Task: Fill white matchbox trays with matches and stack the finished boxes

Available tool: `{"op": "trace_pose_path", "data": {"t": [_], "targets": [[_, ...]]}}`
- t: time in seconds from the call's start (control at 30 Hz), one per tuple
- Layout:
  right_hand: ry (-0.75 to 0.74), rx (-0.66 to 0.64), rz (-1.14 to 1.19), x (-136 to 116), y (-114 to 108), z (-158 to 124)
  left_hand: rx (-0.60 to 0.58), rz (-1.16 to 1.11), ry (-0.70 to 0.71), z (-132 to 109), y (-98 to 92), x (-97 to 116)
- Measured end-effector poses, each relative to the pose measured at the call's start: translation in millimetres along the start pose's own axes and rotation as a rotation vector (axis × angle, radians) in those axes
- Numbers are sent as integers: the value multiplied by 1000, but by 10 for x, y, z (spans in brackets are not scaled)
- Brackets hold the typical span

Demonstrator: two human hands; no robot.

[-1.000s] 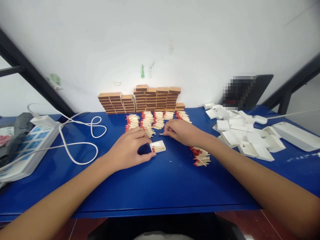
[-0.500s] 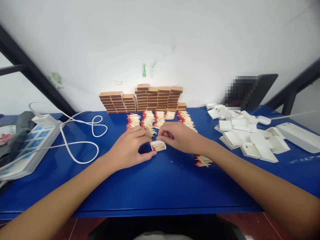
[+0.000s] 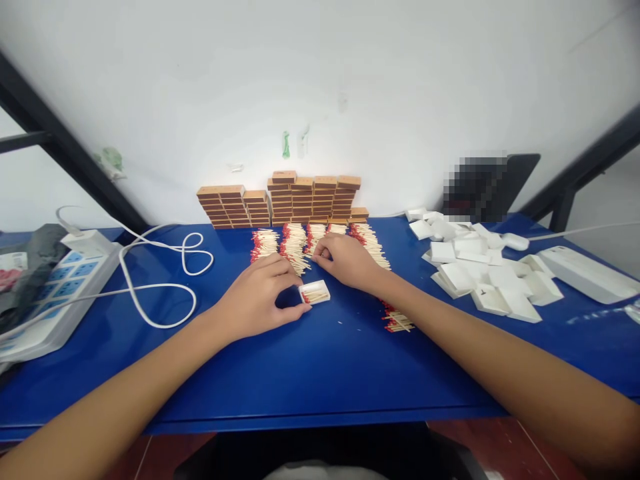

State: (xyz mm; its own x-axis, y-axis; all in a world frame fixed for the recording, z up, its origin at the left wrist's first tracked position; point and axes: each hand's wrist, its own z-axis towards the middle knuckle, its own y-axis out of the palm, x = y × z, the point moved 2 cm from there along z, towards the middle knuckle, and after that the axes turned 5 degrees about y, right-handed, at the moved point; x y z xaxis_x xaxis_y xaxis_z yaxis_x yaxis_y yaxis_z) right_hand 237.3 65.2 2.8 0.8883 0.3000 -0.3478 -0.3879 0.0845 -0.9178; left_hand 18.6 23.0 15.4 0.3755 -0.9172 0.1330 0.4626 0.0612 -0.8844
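My left hand (image 3: 263, 290) grips the left end of a small white matchbox tray (image 3: 324, 287), thumb in front and fingers behind. Several red-tipped matches (image 3: 316, 296) lie in the tray, which rests on the blue table. Just beyond it, my right hand (image 3: 349, 260) has thumb and fingers pinched together at the near edge of a match pile (image 3: 316, 233); what is between the fingertips cannot be made out. Heaps of matches (image 3: 294, 247) stand in a row behind both hands. Another small heap (image 3: 399, 321) is partly covered by my right forearm.
Brown matchboxes (image 3: 293, 203) are stacked against the wall. White empty trays (image 3: 493, 273) lie piled on the right, near a white box (image 3: 587, 272) and a dark tablet-like panel (image 3: 523, 180). At left, a power strip (image 3: 70, 287) trails a white cable (image 3: 131, 280).
My right hand has moved from beside the tray slightly up and away, to the match piles. More of the tray now shows. My left hand keeps its grip on the tray.
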Motion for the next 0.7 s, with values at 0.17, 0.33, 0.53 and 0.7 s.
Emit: {"op": "trace_pose_path", "data": {"t": [0.17,0.33,0.53,0.7], "targets": [[23,-44,-71,96,-42,-19,-7,0,-9,-2,-8,1],[11,-75,-100,179,-208,-132,-33,-5,-33,-4,-8,-5],[-166,-167,58,12,-339,-311,-22,14,-35,-3,-9,-14],[-238,-228,109,-118,-264,-434,-20,6,-31,-3,-10,-10]]}}
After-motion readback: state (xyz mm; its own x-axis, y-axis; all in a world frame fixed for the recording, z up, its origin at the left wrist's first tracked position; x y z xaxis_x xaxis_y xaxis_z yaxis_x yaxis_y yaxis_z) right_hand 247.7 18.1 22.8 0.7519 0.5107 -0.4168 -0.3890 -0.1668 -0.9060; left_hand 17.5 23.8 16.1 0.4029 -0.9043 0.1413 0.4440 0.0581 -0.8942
